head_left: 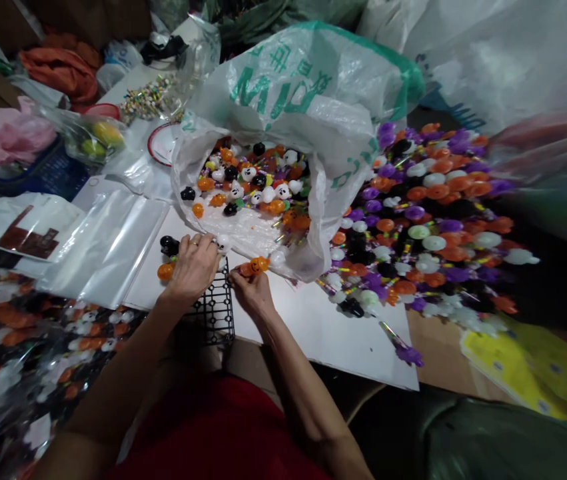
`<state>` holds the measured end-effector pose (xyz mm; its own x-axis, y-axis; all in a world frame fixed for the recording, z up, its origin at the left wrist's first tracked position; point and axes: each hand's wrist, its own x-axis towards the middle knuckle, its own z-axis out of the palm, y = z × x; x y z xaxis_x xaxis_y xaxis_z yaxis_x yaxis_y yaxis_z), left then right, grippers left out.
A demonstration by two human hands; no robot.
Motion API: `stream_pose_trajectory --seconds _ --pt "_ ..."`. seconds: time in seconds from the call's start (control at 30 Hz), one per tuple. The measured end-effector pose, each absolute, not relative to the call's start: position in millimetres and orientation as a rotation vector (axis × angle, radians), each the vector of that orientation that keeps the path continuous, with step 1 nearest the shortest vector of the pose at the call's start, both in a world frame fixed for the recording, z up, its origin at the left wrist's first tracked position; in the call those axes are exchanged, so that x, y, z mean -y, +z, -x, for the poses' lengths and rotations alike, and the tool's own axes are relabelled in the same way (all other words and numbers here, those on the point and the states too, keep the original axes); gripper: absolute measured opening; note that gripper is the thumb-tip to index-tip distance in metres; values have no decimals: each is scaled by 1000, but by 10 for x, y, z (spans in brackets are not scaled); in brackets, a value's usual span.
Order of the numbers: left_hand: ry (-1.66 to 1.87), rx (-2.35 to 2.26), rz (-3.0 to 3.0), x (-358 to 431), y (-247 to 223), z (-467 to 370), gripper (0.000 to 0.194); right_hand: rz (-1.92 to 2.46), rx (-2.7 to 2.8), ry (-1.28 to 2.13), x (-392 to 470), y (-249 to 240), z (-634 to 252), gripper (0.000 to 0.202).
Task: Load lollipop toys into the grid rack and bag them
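Observation:
My left hand (pixel 194 265) curls over a black wire rack (pixel 213 310), its fingertips closed on a small white plastic figure (pixel 222 245). Just right of it, my right hand (pixel 254 290) pinches an orange pumpkin-headed stick (pixel 257 266); its lower part is hidden by the fingers. Beside my left hand lie a black figure (pixel 169 245) and an orange figure (pixel 165 272). Ahead, an open white plastic bag (pixel 320 220) with green lettering holds many orange, white and black Halloween figures (pixel 248 175).
A heap of purple, orange and white figure-topped sticks (pixel 428 227) spreads right of the bag. Clear plastic sleeves (pixel 98 247) lie to the left on the white tabletop (pixel 313 327). Packed figures (pixel 83 333) fill the lower left. A blue basket (pixel 38 175) stands farther back.

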<state>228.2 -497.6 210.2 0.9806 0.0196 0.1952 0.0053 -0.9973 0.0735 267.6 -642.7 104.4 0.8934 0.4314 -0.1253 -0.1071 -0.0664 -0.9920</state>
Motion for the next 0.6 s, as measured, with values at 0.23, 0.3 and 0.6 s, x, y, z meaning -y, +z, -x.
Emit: stream_pose_trajectory --seconds 0.23,0.3,0.6 --pt "423 -26 -2979 4923 2023 -2253 25 2014 696 297 6361 1225 -2697 11" --pt "468 -25 -2956 4909 1998 -2245 23 2112 767 279 6378 1274 -2711 14" --pt "429 -44 -2960 4933 1965 -2250 26 2249 729 341 6372 1275 -2723 16"
